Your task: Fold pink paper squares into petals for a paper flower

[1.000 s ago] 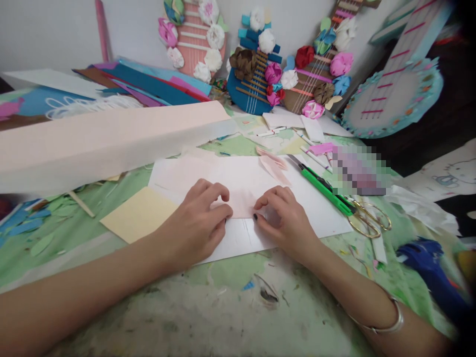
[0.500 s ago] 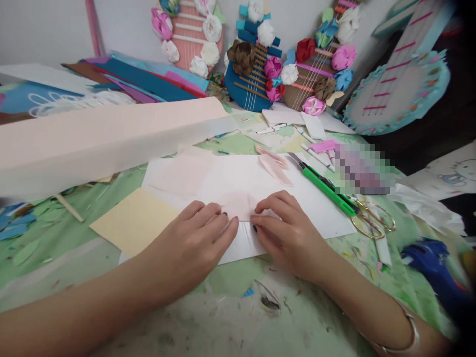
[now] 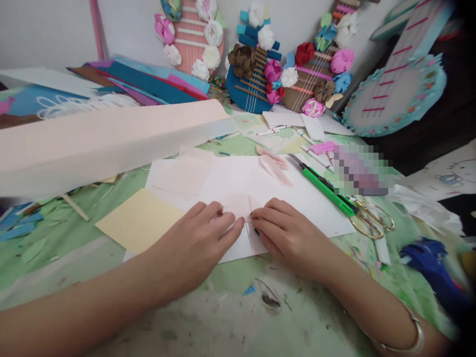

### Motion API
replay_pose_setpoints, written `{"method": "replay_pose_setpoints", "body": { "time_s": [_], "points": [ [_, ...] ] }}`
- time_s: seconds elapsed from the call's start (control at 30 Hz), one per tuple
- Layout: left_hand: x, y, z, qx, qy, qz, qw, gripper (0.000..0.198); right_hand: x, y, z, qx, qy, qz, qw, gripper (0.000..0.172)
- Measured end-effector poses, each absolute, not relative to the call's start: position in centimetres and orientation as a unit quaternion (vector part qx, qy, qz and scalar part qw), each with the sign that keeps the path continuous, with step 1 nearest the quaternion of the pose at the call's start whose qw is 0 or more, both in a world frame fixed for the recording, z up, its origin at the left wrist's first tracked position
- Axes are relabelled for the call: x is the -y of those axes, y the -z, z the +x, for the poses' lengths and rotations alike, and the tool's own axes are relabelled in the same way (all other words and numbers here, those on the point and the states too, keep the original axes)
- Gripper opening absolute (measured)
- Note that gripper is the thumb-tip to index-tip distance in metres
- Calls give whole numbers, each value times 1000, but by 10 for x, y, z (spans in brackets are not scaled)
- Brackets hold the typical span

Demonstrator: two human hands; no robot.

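Can see a blue guitar (image 3: 238, 97) and a brown guitar (image 3: 297, 96) with paper flowers (image 3: 273, 71) near the wall (image 3: 130, 29), white cord (image 3: 82, 102) beside coloured sheets (image 3: 148, 82) at back left, gold-handled scissors (image 3: 359, 205) and a blue glue gun (image 3: 427, 254) at right.

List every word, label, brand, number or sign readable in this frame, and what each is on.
No readable text shows anywhere.
Green cutter: no legible marking.
White sheet: no lettering visible.
Slim white sticks: too small to tell whether marked.
Pixelated patch: anything beneath is hidden.
Paper at right: a line drawing, no legible words.
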State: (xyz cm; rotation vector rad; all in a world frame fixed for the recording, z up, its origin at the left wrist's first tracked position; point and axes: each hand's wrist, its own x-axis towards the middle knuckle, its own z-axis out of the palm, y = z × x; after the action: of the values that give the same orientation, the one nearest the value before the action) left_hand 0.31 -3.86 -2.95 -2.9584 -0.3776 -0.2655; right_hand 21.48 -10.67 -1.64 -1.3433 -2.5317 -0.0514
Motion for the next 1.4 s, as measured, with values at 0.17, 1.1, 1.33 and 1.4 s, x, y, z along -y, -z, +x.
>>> {"method": "replay_pose_setpoints", "body": {
  "time_s": [0.17, 1.1, 1.33, 1.4],
  "points": [
    [38, 29, 2, 123, 94, -986, 61, 36, 109, 14, 217, 879, 25, -464, 105, 20],
    [18, 14, -2, 71, 97, -993, -4, 25, 111, 4, 220, 879, 2, -472, 65, 19],
    [17, 10, -4, 72, 98, -992, -33, 23, 112, 3, 220, 877, -8, -476, 69, 18],
    [17, 10, -4, 75, 102, -991, -40, 23, 112, 3, 220, 876, -8, -475, 77, 18]
  ]
}}
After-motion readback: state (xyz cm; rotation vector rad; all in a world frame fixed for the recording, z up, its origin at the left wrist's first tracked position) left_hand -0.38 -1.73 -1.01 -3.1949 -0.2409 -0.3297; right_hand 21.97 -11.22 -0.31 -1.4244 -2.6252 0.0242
